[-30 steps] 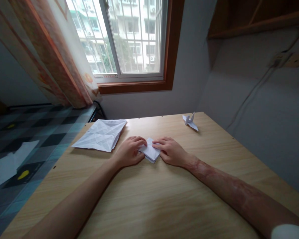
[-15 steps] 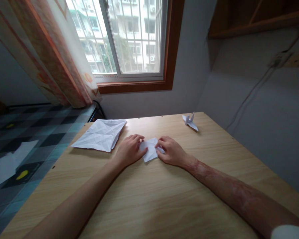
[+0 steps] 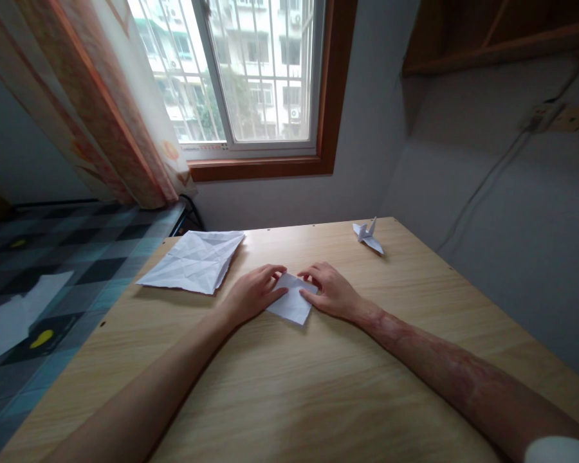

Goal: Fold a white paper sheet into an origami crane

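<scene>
A small white folded paper [image 3: 296,305] lies between my hands at the middle of the wooden table [image 3: 270,386]. My left hand [image 3: 255,292] grips its left side, thumb on top and fingers curled at the far edge. My right hand [image 3: 330,290] has the right side between thumb and curled fingers. One corner of the paper points toward me. The fingertips partly cover its far and side edges.
At the table's back left lies a larger creased white paper stack [image 3: 193,260]. A white paper crane [image 3: 367,236] stands near the back right edge. Loose white sheets [image 3: 24,308] lie on a checked bed [image 3: 67,341] at left. A window [image 3: 265,77] is ahead.
The folded paper has turned and come slightly nearer me, and its outline now looks squarer. My fingers have shifted on its edges. The stack and the crane have not moved.
</scene>
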